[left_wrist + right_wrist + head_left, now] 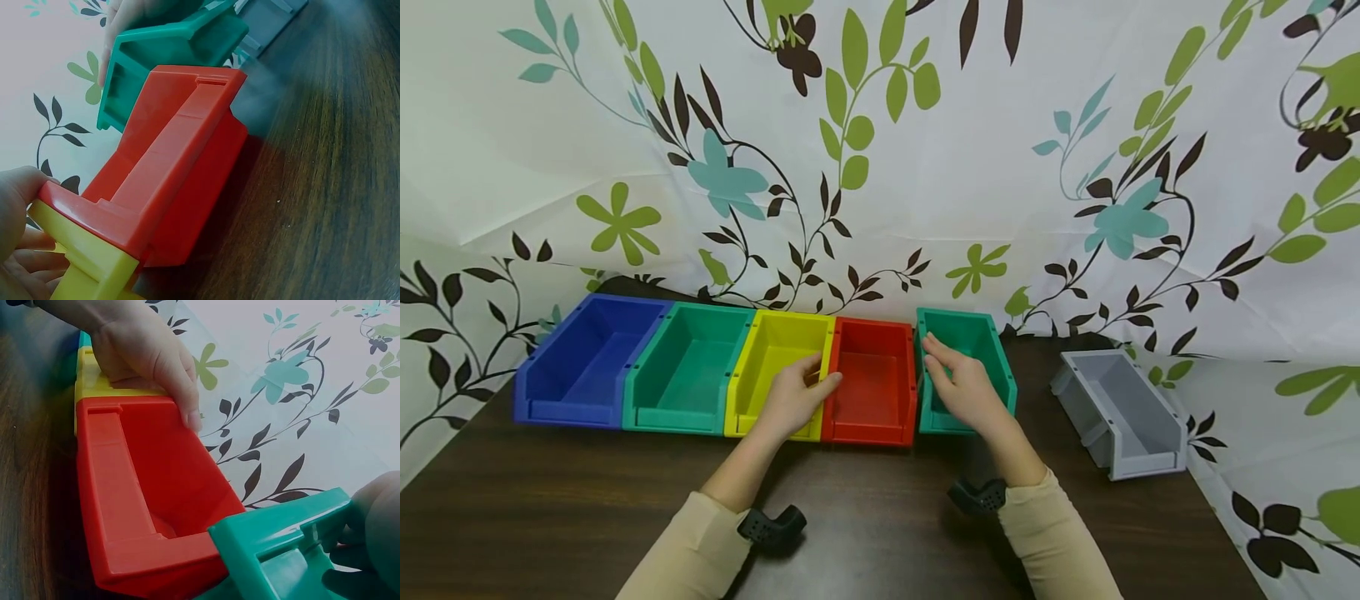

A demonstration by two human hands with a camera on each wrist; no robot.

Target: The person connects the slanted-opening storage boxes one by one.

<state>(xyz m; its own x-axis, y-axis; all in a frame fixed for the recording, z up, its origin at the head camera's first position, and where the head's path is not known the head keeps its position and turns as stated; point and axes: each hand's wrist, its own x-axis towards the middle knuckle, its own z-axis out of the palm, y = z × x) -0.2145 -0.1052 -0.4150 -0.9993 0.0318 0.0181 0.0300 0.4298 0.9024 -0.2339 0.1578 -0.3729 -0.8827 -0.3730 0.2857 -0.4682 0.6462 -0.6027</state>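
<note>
Four bins stand shoulder to shoulder on the dark wooden counter: blue bin, left green bin, yellow bin, red bin, side walls meeting, front lips roughly in line. Just right of the red one sits the right green bin, a narrow gap between them, its front lip set slightly farther back. Then a broad strip of counter, and over by the right edge the grey bin, angled away from the row. More counter stretches out in front of the bins, and the patterned sheet rises close behind.

Now the hands! Left hand: fingers down inside the yellow bin, thumb over the red rim, nearly closed, pinching the two joined walls. Right hand: fingers bent over the right green bin's left wall, holding it with little opening. Both forearms, in beige sleeves, reach forward and angle inward, wrists well apart.
</note>
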